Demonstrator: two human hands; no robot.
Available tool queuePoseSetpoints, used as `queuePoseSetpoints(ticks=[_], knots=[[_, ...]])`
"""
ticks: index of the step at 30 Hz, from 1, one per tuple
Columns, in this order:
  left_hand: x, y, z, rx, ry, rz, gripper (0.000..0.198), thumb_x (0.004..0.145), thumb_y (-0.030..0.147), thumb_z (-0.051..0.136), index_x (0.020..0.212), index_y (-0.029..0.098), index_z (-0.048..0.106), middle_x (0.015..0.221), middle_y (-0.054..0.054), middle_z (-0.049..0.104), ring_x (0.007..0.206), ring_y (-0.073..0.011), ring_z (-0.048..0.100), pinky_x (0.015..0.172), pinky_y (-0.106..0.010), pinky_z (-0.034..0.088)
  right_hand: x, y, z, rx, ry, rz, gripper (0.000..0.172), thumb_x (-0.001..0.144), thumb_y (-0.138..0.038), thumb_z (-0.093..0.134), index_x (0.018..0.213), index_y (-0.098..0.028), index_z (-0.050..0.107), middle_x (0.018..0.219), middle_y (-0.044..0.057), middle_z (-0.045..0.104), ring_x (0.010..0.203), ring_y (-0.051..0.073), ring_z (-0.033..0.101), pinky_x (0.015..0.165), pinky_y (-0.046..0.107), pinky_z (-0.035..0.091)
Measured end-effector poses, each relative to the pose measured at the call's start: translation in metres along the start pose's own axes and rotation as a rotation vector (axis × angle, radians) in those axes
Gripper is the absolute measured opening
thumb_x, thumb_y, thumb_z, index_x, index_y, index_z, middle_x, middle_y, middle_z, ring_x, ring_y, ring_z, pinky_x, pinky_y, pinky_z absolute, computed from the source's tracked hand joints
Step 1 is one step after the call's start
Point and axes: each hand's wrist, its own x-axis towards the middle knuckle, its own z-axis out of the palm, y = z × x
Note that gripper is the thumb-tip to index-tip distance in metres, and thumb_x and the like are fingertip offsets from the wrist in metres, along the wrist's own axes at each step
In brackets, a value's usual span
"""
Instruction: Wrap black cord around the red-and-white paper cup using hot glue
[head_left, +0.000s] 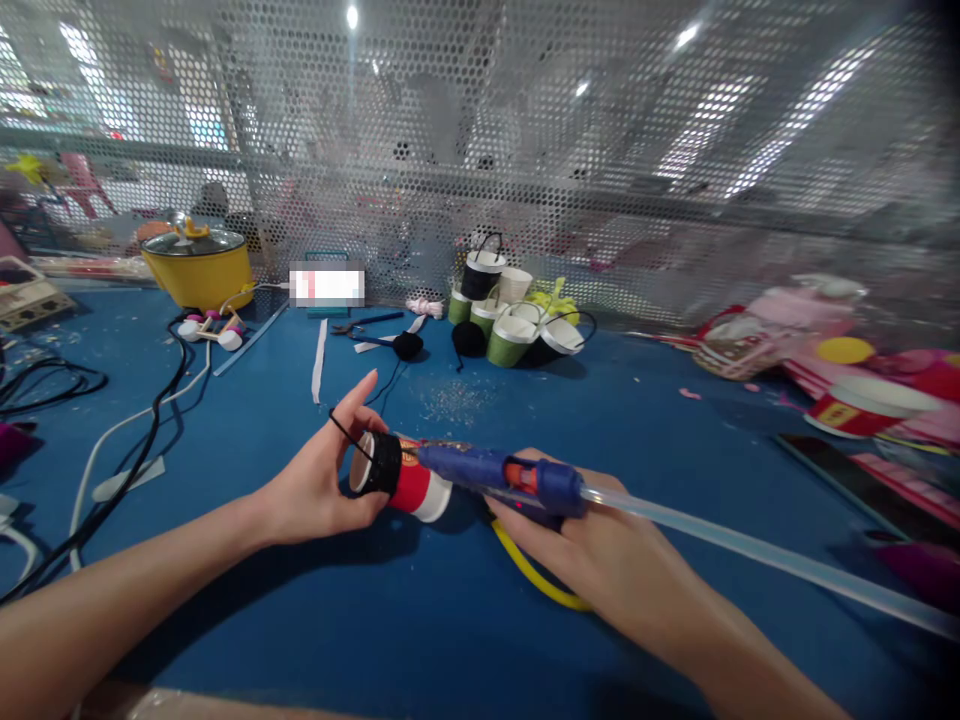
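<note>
My left hand point(339, 470) grips a small paper cup point(411, 487) lying on its side, its open end to the left. Black cord point(387, 461) is wound around part of the cup, beside a red band and a white end. A strand of that cord runs up over my left fingers. In my right hand point(577, 540) is a blue hot glue gun point(495, 470), its nozzle pointing left at the cup where the black cord meets the red. A long clear glue stick point(750, 548) sticks out of its back. Whether the nozzle touches the cup I cannot tell.
Several small green, white and black cups point(513, 338) stand by the mesh wall, near a black yarn ball point(469, 339). Pliers point(367, 323) lie left of them. A yellow pot point(202, 275) and cables point(161, 400) are at left. A phone-like dark slab point(840, 480) lies right.
</note>
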Motion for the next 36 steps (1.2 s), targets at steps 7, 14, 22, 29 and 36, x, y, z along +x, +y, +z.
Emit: queuePoseSetpoints(ticks=[7, 14, 22, 29, 36], knots=[[-0.001, -0.002, 0.0, 0.03, -0.03, 0.037, 0.097, 0.068, 0.01, 0.061, 0.142, 0.033, 0.003, 0.105, -0.004, 0.044, 0.095, -0.0196, 0.05, 0.082, -0.035, 0.042, -0.001, -0.003, -0.003, -0.026, 0.018, -0.029, 0.015, 0.078, -0.015, 0.048, 0.066, -0.024, 0.052, 0.064, 0.002, 0.06, 0.05, 0.013, 0.052, 0.049, 0.025, 0.043], [0.0, -0.007, -0.003, 0.051, -0.019, 0.042, 0.096, 0.068, 0.009, 0.06, 0.142, 0.034, 0.003, 0.106, -0.003, 0.044, 0.094, -0.0181, 0.049, 0.087, -0.037, 0.039, -0.008, -0.002, 0.001, -0.046, 0.032, -0.013, 0.016, 0.078, -0.02, 0.048, 0.063, -0.024, 0.046, 0.058, -0.001, 0.056, 0.047, 0.012, 0.049, 0.046, 0.024, 0.041], [-0.001, -0.005, -0.002, 0.026, -0.034, 0.045, 0.096, 0.067, 0.009, 0.061, 0.142, 0.034, 0.005, 0.105, -0.003, 0.043, 0.094, -0.0184, 0.049, 0.082, -0.034, 0.04, -0.005, 0.0, 0.0, -0.037, 0.02, 0.016, 0.015, 0.076, -0.02, 0.049, 0.063, -0.024, 0.044, 0.061, 0.001, 0.058, 0.049, 0.013, 0.05, 0.048, 0.026, 0.041], [0.001, -0.009, -0.004, 0.01, 0.002, 0.0, 0.098, 0.068, 0.009, 0.061, 0.142, 0.033, 0.003, 0.104, -0.002, 0.044, 0.092, -0.0172, 0.049, 0.086, -0.036, 0.038, -0.011, -0.001, 0.006, 0.003, -0.017, 0.055, 0.01, 0.077, -0.028, 0.049, 0.069, -0.023, 0.052, 0.058, -0.001, 0.056, 0.05, 0.014, 0.048, 0.046, 0.027, 0.04], [-0.001, -0.008, -0.003, 0.006, 0.007, -0.013, 0.099, 0.066, 0.009, 0.062, 0.142, 0.033, 0.003, 0.103, -0.001, 0.045, 0.09, -0.0164, 0.049, 0.085, -0.035, 0.039, -0.012, -0.003, 0.008, 0.027, -0.016, 0.071, 0.009, 0.077, -0.027, 0.049, 0.069, -0.023, 0.051, 0.06, -0.002, 0.056, 0.052, 0.014, 0.05, 0.049, 0.027, 0.041]])
